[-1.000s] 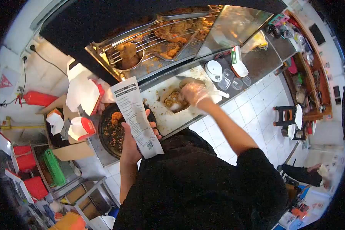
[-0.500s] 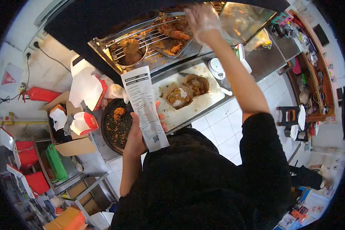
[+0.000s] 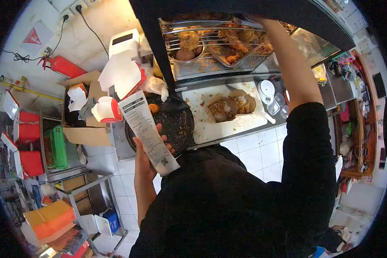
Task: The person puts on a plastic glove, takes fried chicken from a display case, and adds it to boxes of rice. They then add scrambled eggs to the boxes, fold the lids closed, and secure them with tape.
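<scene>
A long printed receipt (image 3: 144,129) is gripped in my left hand (image 3: 144,162), thumb in front and fingertips showing along its right edge. My right arm reaches up into the lit food warmer, and my right hand (image 3: 264,25) is mostly hidden at its top edge. Below it, fried chicken pieces (image 3: 241,41) rest in a metal tray (image 3: 228,63) near wire racks. To their left stands a round bowl (image 3: 185,60) with brown food. Two brown paper containers (image 3: 221,118) of rice and crumbly topping sit on a white cutting board (image 3: 202,134).
A dark round pan (image 3: 185,139) with crumbs and a fried piece lies left of the board. Red-and-white boxes (image 3: 106,111), a cardboard carton (image 3: 88,134) and a fire extinguisher (image 3: 64,66) are further left. A white kitchen scale (image 3: 267,89) stands right of the board.
My right hand has gone deeper into the warmer, so its plastic-gloved fingers no longer show clearly. My view has turned; the receipt, still in my left hand, now appears lower and further left.
</scene>
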The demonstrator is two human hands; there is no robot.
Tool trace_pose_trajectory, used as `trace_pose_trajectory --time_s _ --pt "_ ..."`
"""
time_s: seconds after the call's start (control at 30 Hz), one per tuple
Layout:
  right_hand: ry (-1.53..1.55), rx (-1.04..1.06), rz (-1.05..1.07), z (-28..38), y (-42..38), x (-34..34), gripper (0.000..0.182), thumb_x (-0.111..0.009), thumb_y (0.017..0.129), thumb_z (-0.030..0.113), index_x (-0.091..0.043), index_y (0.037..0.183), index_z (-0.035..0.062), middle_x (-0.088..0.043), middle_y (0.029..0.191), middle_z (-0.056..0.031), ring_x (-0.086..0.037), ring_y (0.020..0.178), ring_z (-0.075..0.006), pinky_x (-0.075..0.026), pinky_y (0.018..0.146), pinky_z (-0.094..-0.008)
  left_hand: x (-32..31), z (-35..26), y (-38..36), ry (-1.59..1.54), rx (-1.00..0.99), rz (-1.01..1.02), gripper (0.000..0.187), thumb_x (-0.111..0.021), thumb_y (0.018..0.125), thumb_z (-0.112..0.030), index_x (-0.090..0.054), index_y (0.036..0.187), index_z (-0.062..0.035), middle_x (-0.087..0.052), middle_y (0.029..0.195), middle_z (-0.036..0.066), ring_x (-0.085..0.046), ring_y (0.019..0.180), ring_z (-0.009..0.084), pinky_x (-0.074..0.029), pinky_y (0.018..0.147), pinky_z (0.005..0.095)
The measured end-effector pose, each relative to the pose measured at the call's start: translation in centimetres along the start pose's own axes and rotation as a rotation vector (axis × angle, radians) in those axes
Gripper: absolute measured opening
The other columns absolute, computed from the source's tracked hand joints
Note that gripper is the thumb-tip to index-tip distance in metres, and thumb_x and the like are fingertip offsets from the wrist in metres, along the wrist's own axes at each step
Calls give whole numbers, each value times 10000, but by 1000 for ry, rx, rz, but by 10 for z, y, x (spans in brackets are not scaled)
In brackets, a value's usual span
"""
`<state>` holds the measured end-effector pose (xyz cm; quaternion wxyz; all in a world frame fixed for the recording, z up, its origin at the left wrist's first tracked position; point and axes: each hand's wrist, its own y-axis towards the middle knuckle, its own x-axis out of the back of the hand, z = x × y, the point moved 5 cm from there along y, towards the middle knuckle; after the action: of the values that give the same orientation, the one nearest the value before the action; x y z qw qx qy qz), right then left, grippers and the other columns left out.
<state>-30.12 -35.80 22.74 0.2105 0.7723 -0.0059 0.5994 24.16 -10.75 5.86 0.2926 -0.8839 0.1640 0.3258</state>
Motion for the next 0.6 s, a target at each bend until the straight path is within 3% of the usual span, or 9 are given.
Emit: trace_pose_trajectory --time_s 0.2,0.33,0.37,0.43,0.5,0.57,0.6 --pt "-32 5 -49 -14 -15 -13 265 -600 973 207 -679 1218 146 -679 1149 -103 -641 1037 -360 -531 888 -461 9 -6 -7 -3 -5 10 973 -284 935 -808 -344 1557 -62 -620 1085 111 -659 904 257 -580 843 485" --pt "-183 47 -212 -35 -77 -29 253 -609 971 204 -692 1203 153 -690 1124 -97 -649 1019 -361 -541 874 -462 13 -16 -7 83 30 18 962 -271 942 -801 -339 1563 -69 -623 1092 103 -663 914 260 -583 845 494" --pt "-92 13 -314 -39 -103 -20 250 -611 970 204 -696 1199 154 -693 1118 -96 -651 1014 -361 -543 870 -462 17 -18 -6 76 39 27 960 -270 944 -799 -340 1563 -68 -623 1093 101 -663 915 261 -583 845 493" --pt "569 0 -654 19 -190 60 244 -594 1002 273 -678 1184 134 -644 1127 -143 -621 1053 -359 -514 903 -454 26 -20 0 64 56 48 955 -267 948 -794 -340 1563 -67 -625 1095 99 -663 915 262 -583 845 490" --pt "367 -166 -693 34 -252 56 207 -625 986 249 -689 1159 154 -648 1143 -121 -633 1035 -348 -517 891 -452 32 -24 7 56 74 54 955 -271 948 -794 -342 1562 -66 -627 1094 99 -663 915 262 -583 839 488" --pt "534 -320 -578 34 -297 14 217 -611 990 233 -692 1177 160 -655 1196 -100 -633 1090 -335 -517 924 -450 32 -25 14 51 95 63 956 -277 947 -794 -342 1562 -65 -627 1093 100 -663 912 261 -582 831 485" --pt "426 -294 -437 36 -307 -13 242 -604 992 234 -679 1214 174 -645 1236 -96 -627 1122 -321 -516 941 -446 30 -27 17 52 106 70 957 -281 946 -794 -341 1562 -64 -626 1092 100 -663 909 261 -582 826 484"
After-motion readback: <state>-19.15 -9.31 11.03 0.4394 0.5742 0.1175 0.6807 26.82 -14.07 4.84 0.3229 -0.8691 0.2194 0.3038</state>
